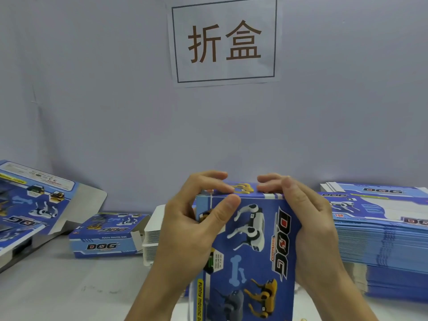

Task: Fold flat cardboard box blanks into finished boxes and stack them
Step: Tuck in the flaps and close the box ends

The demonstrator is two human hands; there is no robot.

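Observation:
A blue printed "DOG" box (252, 249) stands upright on end in front of me, its big printed face toward the camera. My left hand (192, 225) grips its upper left corner, thumb on the front face and fingers curled over the top flap. My right hand (308, 223) holds the upper right edge, palm along the side and fingers bent onto the top flap. A tall stack of flat blue blanks (384, 242) lies at the right. A folded box (106, 237) lies on its side at the left.
A larger opened box (34, 205) leans at the far left with a white flap sticking out. White card edges (151, 237) are stacked behind my left hand. A paper sign (224, 41) hangs on the grey wall. The table (69, 288) is pale grey.

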